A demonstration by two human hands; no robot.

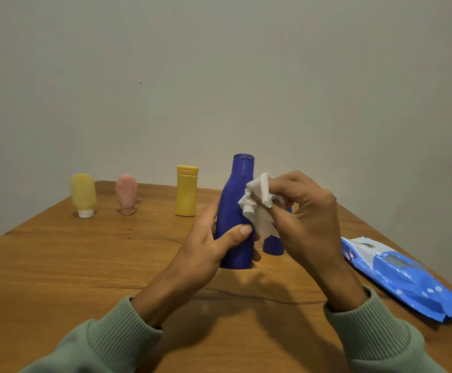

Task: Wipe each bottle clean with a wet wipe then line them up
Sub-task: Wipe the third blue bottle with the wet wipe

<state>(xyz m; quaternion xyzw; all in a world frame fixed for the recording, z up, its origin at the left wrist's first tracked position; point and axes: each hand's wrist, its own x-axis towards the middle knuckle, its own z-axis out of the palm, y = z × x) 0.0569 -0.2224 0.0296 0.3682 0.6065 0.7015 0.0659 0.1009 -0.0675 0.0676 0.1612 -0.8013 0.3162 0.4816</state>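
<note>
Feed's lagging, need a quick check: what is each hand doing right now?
Left hand: gripping the tall blue bottle.
Right hand: pinching the wet wipe.

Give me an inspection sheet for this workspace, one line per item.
Surface: wooden table, no spills seen.
Job's things: tall blue bottle upright, uncapped; second blue bottle right of it, mostly hidden; yellow bottle, pink tube, yellow tube standing in a back row; wet wipe crumpled.
Clutter: blue wipes pack lying at the right edge.
Hands: left hand grips the tall blue bottle; right hand pinches the wet wipe at its side.
Cables: nothing seen.
Surroundings: plain wall.
</note>
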